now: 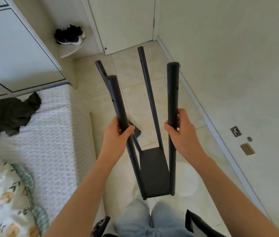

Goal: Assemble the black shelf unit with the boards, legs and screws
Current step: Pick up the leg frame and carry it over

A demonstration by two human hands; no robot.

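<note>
We hold the black shelf unit (154, 171) in front of our knees, tipped away from us, over the tiled floor (135, 93). So far it is one board with four legs rising from its corners; we cannot tell whether its near end rests on the floor. Our left hand (118, 134) grips the near left leg (116, 100) about halfway up, its fingers (130, 129) clamped around the tube. Our right hand (181, 132) grips the near right leg (172, 91) at the same height, fingers wrapped round it too. The two far legs (145, 79) splay outward beyond our hands. A small black piece (136, 130) shows just behind the left hand. To our left is a bed (53, 127) with a dark garment (10, 112) lying on it. Black shoes (70, 35) sit on a corner shelf beside a white door (123, 23).
</note>
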